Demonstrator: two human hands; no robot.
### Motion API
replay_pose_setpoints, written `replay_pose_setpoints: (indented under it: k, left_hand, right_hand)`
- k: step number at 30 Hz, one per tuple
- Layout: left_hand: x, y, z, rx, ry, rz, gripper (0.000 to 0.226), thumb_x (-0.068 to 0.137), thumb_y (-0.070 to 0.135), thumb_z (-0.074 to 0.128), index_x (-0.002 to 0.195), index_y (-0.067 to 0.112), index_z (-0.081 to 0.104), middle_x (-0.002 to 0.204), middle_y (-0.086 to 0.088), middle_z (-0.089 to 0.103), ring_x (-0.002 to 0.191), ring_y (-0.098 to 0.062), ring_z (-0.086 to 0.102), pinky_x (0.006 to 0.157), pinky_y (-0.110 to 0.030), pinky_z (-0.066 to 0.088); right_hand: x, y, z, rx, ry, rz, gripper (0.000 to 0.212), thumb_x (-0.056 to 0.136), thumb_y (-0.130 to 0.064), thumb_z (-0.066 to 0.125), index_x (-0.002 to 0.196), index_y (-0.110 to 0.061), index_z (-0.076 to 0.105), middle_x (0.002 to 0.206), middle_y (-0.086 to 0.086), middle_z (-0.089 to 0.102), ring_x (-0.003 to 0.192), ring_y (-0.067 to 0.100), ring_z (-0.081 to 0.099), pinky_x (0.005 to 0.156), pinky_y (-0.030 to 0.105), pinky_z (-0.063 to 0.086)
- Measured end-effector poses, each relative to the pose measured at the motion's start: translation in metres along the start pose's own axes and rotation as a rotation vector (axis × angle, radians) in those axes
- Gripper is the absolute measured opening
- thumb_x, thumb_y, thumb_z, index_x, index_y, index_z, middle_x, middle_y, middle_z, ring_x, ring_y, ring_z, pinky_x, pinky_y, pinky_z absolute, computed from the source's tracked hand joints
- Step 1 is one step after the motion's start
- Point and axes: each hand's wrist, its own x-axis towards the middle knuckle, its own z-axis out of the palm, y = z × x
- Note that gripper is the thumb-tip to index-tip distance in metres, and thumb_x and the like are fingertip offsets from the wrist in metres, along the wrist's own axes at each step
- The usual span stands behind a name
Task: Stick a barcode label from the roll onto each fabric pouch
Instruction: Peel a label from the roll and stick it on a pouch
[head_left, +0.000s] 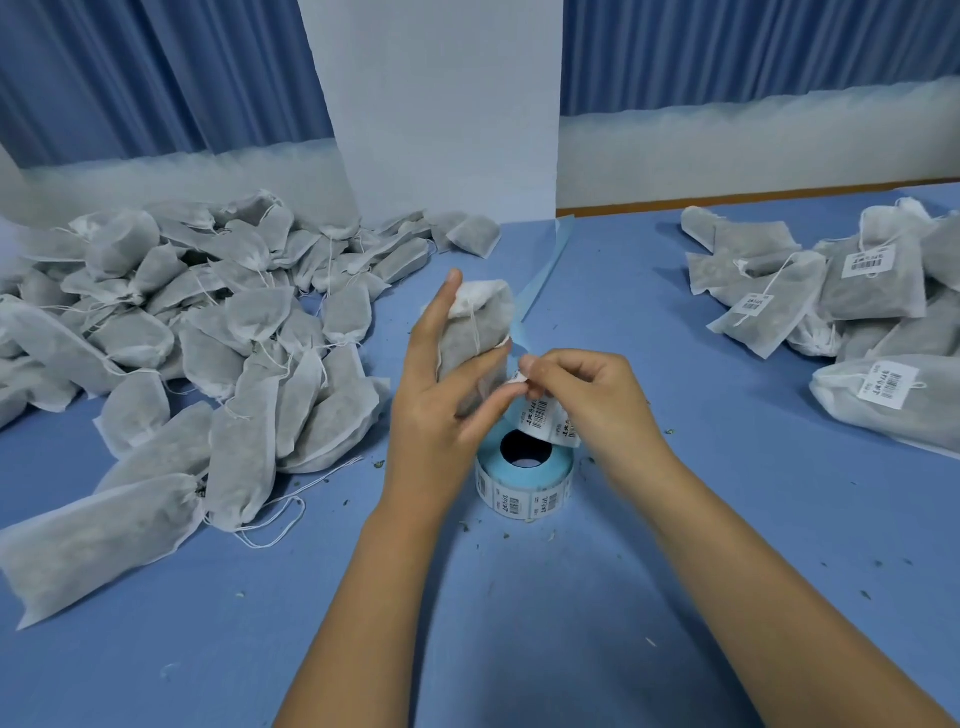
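My left hand (441, 395) holds a grey-white fabric pouch (478, 338) upright above the table, fingers along its left side and thumb across its lower front. My right hand (582, 400) pinches the end of a strip of barcode labels (545, 415) right beside the pouch's lower right edge. The strip runs down to the label roll (524, 478), which lies flat on the blue table just under both hands, with a blue liner and white barcode labels round its side.
A big heap of unlabelled pouches (197, 332) covers the table's left side. Pouches bearing labels (857, 296) are piled at the right. A loose blue liner strip (545, 270) trails behind the held pouch. A white pillar (441, 104) stands behind.
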Motion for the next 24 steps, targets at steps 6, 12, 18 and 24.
replay_pose_setpoints:
  k: [6,12,18,24]
  left_hand:
    - [-0.002,-0.002,-0.007,-0.125,0.163,-0.393,0.026,0.092,0.010,0.064,0.109,0.029,0.068,0.149,0.010,0.032,0.136,0.014,0.025,0.111,-0.009,0.024]
    - [0.000,0.007,-0.001,-0.335,0.037,-0.456,0.041,0.087,0.001,0.067,0.106,0.037,0.069,0.140,0.038,0.034,0.133,0.002,0.042,0.103,-0.022,0.045]
    - [-0.002,0.011,0.003,-0.379,-0.003,-0.392,0.042,0.087,0.001,0.068,0.112,0.034,0.068,0.148,0.022,0.034,0.131,0.009,0.040,0.097,-0.013,0.043]
    - [-0.003,0.015,0.004,-0.404,-0.050,-0.378,0.052,0.081,-0.006,0.068,0.115,0.034,0.064,0.144,0.018,0.035,0.131,0.013,0.038,0.097,-0.006,0.038]
  right_hand:
    - [0.008,-0.004,-0.014,0.033,0.195,-0.088,0.028,0.091,-0.009,0.058,0.063,-0.002,0.056,0.060,-0.009,0.052,0.061,0.003,0.046,0.064,0.012,0.038]
    - [-0.001,-0.009,0.001,0.011,-0.056,-0.329,0.014,0.077,-0.016,0.069,0.068,-0.024,0.063,0.065,-0.002,0.041,0.062,0.010,0.036,0.065,0.017,0.031]
    - [-0.002,-0.003,0.004,-0.049,-0.056,-0.262,0.020,0.083,-0.008,0.071,0.069,-0.022,0.064,0.063,-0.008,0.036,0.062,0.007,0.035,0.064,0.016,0.030]
    - [0.000,0.001,0.004,-0.080,0.053,-0.222,0.020,0.081,-0.008,0.073,0.064,-0.008,0.061,0.057,-0.009,0.034,0.059,0.007,0.033,0.061,0.015,0.031]
